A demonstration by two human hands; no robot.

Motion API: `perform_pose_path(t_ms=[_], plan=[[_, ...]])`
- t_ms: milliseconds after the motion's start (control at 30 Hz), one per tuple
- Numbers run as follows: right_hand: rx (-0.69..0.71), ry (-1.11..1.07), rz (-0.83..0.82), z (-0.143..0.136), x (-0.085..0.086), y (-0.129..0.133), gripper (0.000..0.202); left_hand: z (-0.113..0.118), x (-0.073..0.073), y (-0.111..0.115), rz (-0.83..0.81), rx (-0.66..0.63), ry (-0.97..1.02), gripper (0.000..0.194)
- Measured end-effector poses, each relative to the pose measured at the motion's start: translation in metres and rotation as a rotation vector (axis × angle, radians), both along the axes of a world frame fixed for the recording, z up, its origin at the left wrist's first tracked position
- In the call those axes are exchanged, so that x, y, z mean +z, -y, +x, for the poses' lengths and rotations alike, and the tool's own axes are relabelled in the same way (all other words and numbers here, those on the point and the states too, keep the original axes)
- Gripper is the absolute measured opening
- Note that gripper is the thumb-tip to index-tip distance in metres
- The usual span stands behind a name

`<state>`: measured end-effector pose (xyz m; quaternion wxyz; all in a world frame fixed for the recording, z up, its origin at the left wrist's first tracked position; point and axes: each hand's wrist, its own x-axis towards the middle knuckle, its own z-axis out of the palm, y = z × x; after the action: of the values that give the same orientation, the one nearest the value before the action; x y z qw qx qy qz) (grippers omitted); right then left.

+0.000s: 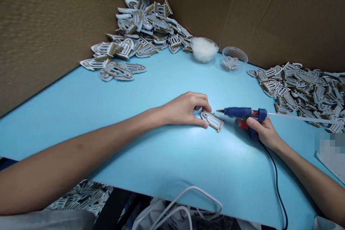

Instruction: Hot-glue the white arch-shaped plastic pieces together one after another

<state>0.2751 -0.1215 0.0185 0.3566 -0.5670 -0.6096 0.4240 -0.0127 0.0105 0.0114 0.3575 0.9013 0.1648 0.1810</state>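
Left fingers pinch one frame, right fingers grip one glue gun, two tubs beyond.

Just past the near edge of your worktop, you have upside-down lettering on some cloth; one word looks like "WITH", but the rest is too small to read.

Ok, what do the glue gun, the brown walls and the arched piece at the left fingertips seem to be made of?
Glue gun: probably hard plastic, from its smooth blue body; the coppery nozzle looks like metal.
Brown walls: likely cardboard, matt with faint creases.
Arched piece: perhaps painted thin wood or board, from its flat shape and brown bars, though plastic is possible.
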Motion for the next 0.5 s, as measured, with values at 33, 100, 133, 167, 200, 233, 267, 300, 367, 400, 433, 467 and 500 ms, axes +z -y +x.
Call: perform_pose_path(t_ms=[33, 100, 133, 167, 200, 233, 267, 300, 367, 400, 433, 467, 500], plan=[[0.013, 0.043, -0.007, -0.001, 0.0, 0.001, 0.051, 0.0, -0.001, 0.0, -0.005, 0.003, 0.005, 0.031], [0.022, 0.115, -0.021, -0.004, 0.001, 0.003, 0.052, 0.001, -0.002, 0.001, -0.007, 0.012, 0.01, 0.031], [0.015, 0.145, -0.018, -0.005, 0.001, 0.003, 0.052, 0.001, -0.002, 0.001, -0.005, 0.017, 0.011, 0.031], [0.006, 0.173, -0.011, -0.007, 0.001, 0.004, 0.052, 0.002, -0.003, 0.001, -0.002, 0.022, 0.011, 0.032], [-0.002, 0.195, -0.004, -0.008, 0.001, 0.004, 0.052, 0.002, -0.004, 0.001, 0.001, 0.026, 0.011, 0.032], [-0.007, 0.21, -0.001, -0.008, 0.001, 0.005, 0.053, 0.002, -0.004, 0.002, 0.002, 0.028, 0.011, 0.033], [-0.009, 0.217, -0.004, -0.009, 0.0, 0.005, 0.052, 0.002, -0.004, 0.002, 0.002, 0.03, 0.011, 0.033], [-0.011, 0.217, -0.011, -0.009, 0.0, 0.005, 0.052, 0.003, -0.005, 0.002, 0.002, 0.032, 0.011, 0.033], [-0.016, 0.21, -0.026, -0.01, 0.0, 0.005, 0.052, 0.003, -0.005, 0.003, 0.002, 0.034, 0.009, 0.033], [-0.017, 0.214, -0.029, -0.01, 0.0, 0.004, 0.051, 0.003, -0.004, 0.003, 0.002, 0.037, 0.009, 0.033], [-0.014, 0.227, -0.026, -0.011, 0.0, 0.004, 0.052, 0.003, -0.004, 0.003, 0.001, 0.04, 0.008, 0.034], [-0.008, 0.247, -0.019, -0.012, 0.001, 0.004, 0.052, 0.004, -0.004, 0.003, -0.002, 0.044, 0.008, 0.034], [0.002, 0.271, -0.008, -0.012, 0.002, 0.003, 0.052, 0.004, -0.004, 0.003, -0.007, 0.048, 0.008, 0.034]])
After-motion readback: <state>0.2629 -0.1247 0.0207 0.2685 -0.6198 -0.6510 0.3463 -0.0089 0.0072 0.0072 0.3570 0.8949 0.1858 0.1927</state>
